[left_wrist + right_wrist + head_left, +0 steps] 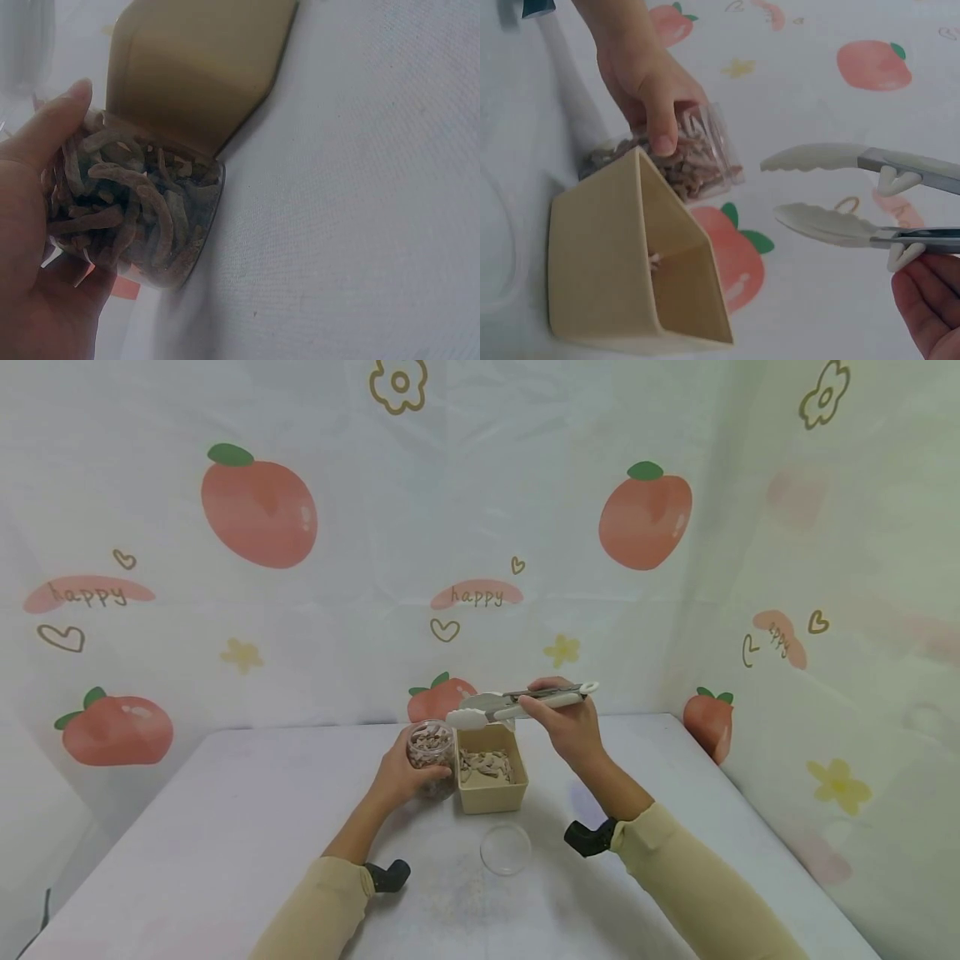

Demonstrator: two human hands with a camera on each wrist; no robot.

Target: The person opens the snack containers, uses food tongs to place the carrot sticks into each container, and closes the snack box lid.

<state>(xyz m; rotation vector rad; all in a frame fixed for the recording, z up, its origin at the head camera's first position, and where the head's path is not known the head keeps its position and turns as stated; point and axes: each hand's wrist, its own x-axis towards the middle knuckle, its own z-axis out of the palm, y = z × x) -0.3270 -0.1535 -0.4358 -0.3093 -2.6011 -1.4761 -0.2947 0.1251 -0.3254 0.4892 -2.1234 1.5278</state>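
Observation:
My left hand (401,772) grips a clear jar (432,737) filled with brownish, twisted dried strips (142,195). The jar stands on the table against the left side of a beige rectangular bin (491,800). Inside the bin lies a layer of similar strips (487,766). My right hand (572,720) holds a pair of tongs (517,702) with white scalloped tips above the bin's far end. In the right wrist view the tips of the tongs (817,187) stand apart with nothing between them. The jar's mouth has no lid on it.
A round transparent lid (506,850) lies on the white table (262,827) in front of the bin. Behind the table hangs a white curtain (480,510) printed with red fruit. A dark cable (45,910) shows at the lower left.

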